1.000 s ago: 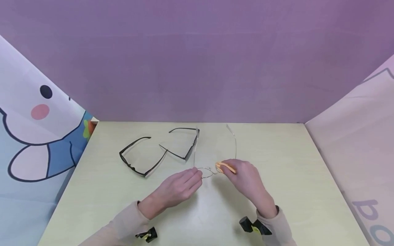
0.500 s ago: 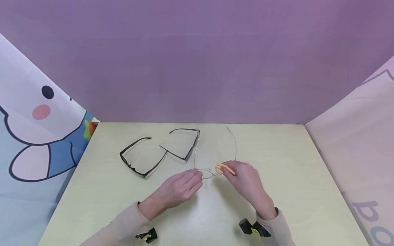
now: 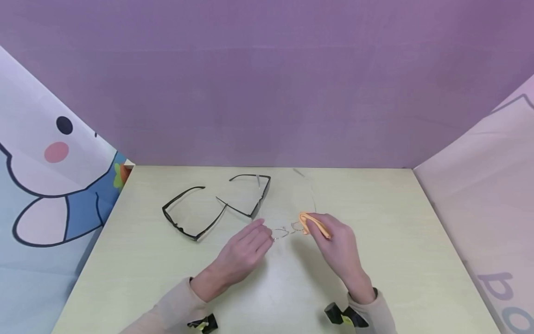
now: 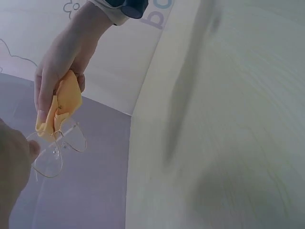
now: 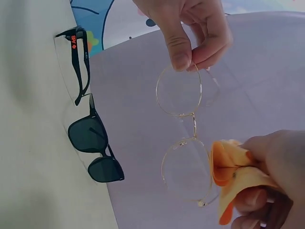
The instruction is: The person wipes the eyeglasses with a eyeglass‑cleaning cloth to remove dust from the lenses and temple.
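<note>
Thin gold-rimmed eyeglasses (image 5: 194, 125) with clear round lenses are held up above the table. My left hand (image 3: 244, 250) pinches them at one end of the frame, thumb and fingertips on the rim in the right wrist view. My right hand (image 3: 338, 246) grips a folded orange cloth (image 5: 238, 174) between thumb and fingers. A fold of that cloth lies right at the edge of the other lens. In the left wrist view the cloth overlaps the tops of the rims. The temples of the eyeglasses point away toward the back of the table.
Black sunglasses (image 5: 89, 134) with dark lenses lie with temples unfolded on the table (image 3: 375, 208), left of centre. Beside them is another black-framed pair of glasses (image 3: 179, 227). A purple backdrop (image 3: 267, 93) rises behind the table, with printed cloth panels on both sides.
The right hand with the cloth has shifted slightly right, off the lens toward its outer edge. The gold eyeglasses have tilted, their temples swinging left, and the left hand has turned a little.
</note>
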Demonstrator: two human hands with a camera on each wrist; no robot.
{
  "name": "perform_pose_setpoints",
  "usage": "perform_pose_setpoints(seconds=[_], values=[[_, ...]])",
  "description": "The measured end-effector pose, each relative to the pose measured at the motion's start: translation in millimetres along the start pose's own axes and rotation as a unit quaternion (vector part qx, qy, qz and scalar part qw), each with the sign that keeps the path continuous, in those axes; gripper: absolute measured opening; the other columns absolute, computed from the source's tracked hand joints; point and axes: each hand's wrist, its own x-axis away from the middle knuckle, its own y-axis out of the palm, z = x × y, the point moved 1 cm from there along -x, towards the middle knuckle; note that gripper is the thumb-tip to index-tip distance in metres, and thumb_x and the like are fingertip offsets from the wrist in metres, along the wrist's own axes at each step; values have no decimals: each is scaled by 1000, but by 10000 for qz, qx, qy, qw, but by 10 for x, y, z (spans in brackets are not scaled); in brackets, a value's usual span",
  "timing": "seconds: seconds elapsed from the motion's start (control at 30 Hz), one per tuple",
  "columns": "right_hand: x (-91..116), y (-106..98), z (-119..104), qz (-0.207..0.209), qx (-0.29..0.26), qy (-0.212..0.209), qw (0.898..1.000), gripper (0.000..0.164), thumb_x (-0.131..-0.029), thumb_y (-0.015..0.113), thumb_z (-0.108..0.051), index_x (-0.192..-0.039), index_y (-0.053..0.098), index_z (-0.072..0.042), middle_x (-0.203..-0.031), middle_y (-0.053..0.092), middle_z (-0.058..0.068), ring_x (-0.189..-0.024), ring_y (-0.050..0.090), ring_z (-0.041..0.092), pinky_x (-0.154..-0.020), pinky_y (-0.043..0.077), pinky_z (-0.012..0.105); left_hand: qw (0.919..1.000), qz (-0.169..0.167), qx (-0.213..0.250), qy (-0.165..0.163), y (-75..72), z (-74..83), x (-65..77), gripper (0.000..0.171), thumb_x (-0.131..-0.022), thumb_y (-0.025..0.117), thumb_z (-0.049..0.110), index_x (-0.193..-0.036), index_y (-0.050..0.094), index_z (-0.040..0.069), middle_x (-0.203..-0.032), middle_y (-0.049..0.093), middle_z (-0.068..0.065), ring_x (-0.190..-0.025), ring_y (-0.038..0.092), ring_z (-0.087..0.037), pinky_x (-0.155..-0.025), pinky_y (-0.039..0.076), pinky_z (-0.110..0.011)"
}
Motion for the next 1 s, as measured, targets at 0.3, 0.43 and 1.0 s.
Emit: perform_pose_setpoints(seconds=[0.3, 0.43, 1.0], values=[[63, -9, 1, 337, -796, -292, 9958, 27, -86, 76, 8, -110, 77, -6, -90, 75, 4, -69, 61, 7, -53, 51, 14, 9843, 365, 820, -1522, 40, 34, -53, 25, -108, 53, 15, -90, 66, 2, -92, 68, -7, -84, 68, -20, -87, 61, -33], [81, -9, 2, 640, -1070, -438, 9912, 28, -84, 75, 12, -108, 77, -3, -82, 71, 5, -62, 54, 6, -49, 44, 14, 9456, 428, 1785, -2687, 21, 43, -82, 14, -95, 73, 15, -92, 65, 4, -93, 68, -6, -87, 69, -21, -81, 61, -32], [97, 205, -62, 1613, -1706, -1087, 9659, 16, -93, 74, -2, -108, 75, 5, -79, 68, 12, -60, 50, 9, -47, 40, 16, 3905, 1229, 6321, -6580, -65, 37, -307, 8, -104, 56, 2, -98, 60, -2, -100, 66, -4, -98, 69, -13, -104, 55, -31]])
